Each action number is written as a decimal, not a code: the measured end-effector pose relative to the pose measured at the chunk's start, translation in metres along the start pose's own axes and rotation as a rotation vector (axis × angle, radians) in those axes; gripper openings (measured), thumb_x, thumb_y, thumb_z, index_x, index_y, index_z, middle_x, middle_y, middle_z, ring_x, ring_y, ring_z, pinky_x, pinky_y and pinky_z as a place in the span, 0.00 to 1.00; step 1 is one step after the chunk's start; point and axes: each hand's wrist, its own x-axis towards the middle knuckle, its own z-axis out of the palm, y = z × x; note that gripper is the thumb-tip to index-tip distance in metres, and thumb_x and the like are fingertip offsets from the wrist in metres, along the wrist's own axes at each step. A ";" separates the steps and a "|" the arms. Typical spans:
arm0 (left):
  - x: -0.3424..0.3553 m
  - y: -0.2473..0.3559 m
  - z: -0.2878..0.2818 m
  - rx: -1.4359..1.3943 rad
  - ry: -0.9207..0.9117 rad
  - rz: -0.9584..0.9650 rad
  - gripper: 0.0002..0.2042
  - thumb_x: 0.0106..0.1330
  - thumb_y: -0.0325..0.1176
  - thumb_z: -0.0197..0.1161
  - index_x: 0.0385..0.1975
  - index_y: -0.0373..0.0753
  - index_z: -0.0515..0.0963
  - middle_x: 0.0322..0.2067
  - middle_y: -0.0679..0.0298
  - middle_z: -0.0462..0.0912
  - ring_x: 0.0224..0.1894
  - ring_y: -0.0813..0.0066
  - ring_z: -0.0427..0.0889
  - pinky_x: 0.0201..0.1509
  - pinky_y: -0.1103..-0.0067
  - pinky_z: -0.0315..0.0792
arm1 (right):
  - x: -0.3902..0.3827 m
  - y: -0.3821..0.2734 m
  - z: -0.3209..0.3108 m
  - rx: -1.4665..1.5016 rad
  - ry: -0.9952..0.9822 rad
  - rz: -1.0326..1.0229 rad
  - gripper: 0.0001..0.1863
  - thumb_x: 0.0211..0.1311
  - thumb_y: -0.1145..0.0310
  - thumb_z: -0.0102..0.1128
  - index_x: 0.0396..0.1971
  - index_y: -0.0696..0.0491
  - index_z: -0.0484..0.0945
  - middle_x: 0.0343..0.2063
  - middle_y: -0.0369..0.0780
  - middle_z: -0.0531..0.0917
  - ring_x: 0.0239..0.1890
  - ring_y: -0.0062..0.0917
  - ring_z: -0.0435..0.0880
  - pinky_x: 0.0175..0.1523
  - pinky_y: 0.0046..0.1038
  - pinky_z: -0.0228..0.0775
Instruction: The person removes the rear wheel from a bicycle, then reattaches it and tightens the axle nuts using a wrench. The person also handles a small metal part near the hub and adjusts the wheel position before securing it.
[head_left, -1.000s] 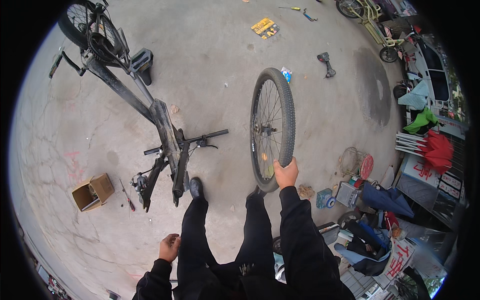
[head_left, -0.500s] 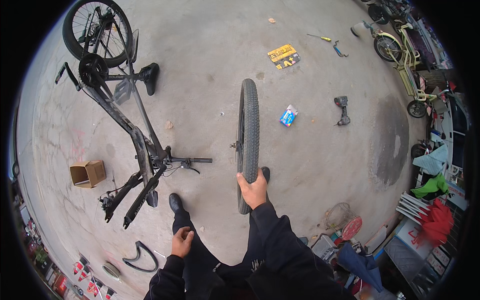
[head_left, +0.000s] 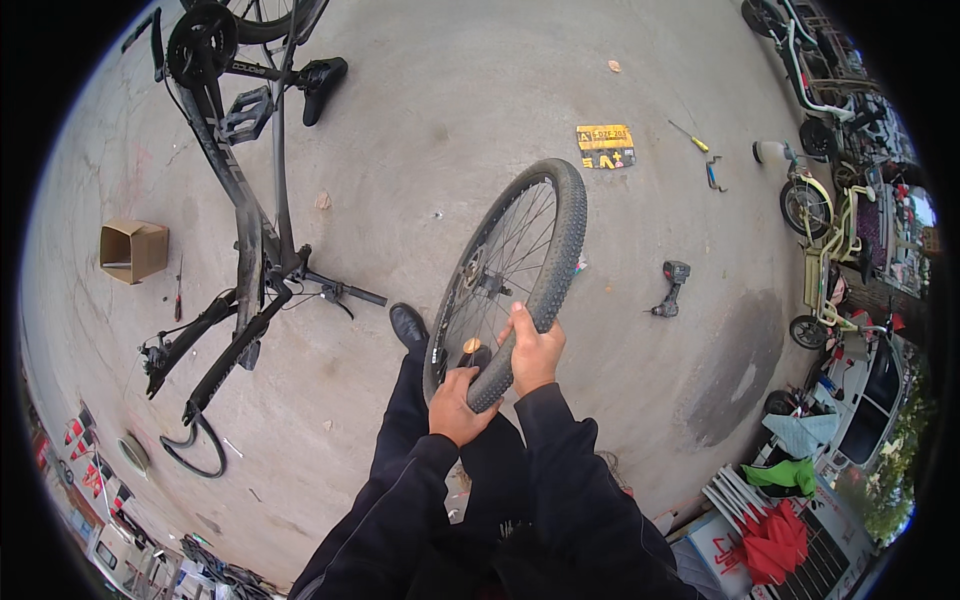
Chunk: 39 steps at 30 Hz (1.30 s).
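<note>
In front of my legs is a bicycle wheel (head_left: 568, 235) with a knobby black tyre, tilted so its spokes and hub show. My right hand (head_left: 537, 350) is closed round the tyre on its near right side, thumb over the rim. Lower down, my left hand (head_left: 460, 408) grips the tyre's near edge, its fingers partly hidden behind the rim. To the left is a dark bicycle frame (head_left: 240, 190) with saddle (head_left: 322, 88), handlebar (head_left: 345, 290) and a fork (head_left: 222, 355) that holds no wheel.
Around lie a cardboard box (head_left: 150, 250), a screwdriver (head_left: 179, 290), a black curved strip (head_left: 215, 455), a cordless drill (head_left: 671, 288), a yellow-and-black packet (head_left: 606, 147), another screwdriver (head_left: 690, 136) and a blue-handled tool (head_left: 713, 174). Parked scooters (head_left: 820, 240) line the right side.
My left hand has risen from beside my leg and taken hold of the tyre. The wheel has turned from nearly edge-on to show its spokes. The view has shifted, and the wheel now mostly hides the small blue box.
</note>
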 end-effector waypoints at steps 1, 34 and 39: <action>0.008 0.001 0.002 -0.024 0.033 0.019 0.30 0.51 0.43 0.78 0.52 0.36 0.79 0.49 0.55 0.80 0.48 0.52 0.84 0.53 0.64 0.78 | 0.006 -0.005 0.001 0.007 -0.013 0.001 0.09 0.67 0.67 0.66 0.36 0.56 0.77 0.24 0.37 0.79 0.20 0.22 0.79 0.26 0.28 0.73; 0.038 0.003 0.024 -0.056 0.536 -0.065 0.29 0.38 0.27 0.79 0.46 0.37 0.80 0.43 0.57 0.86 0.46 0.53 0.84 0.52 0.65 0.76 | 0.124 -0.125 0.042 0.105 -0.333 0.465 0.13 0.71 0.57 0.64 0.39 0.51 0.74 0.32 0.37 0.78 0.37 0.29 0.81 0.48 0.37 0.78; 0.026 0.026 -0.025 -0.092 0.759 -0.067 0.23 0.40 0.27 0.79 0.40 0.36 0.82 0.36 0.56 0.87 0.38 0.54 0.85 0.43 0.66 0.77 | 0.095 -0.155 0.099 -0.011 -0.713 0.348 0.17 0.74 0.55 0.61 0.45 0.55 0.75 0.37 0.40 0.80 0.43 0.33 0.83 0.54 0.44 0.78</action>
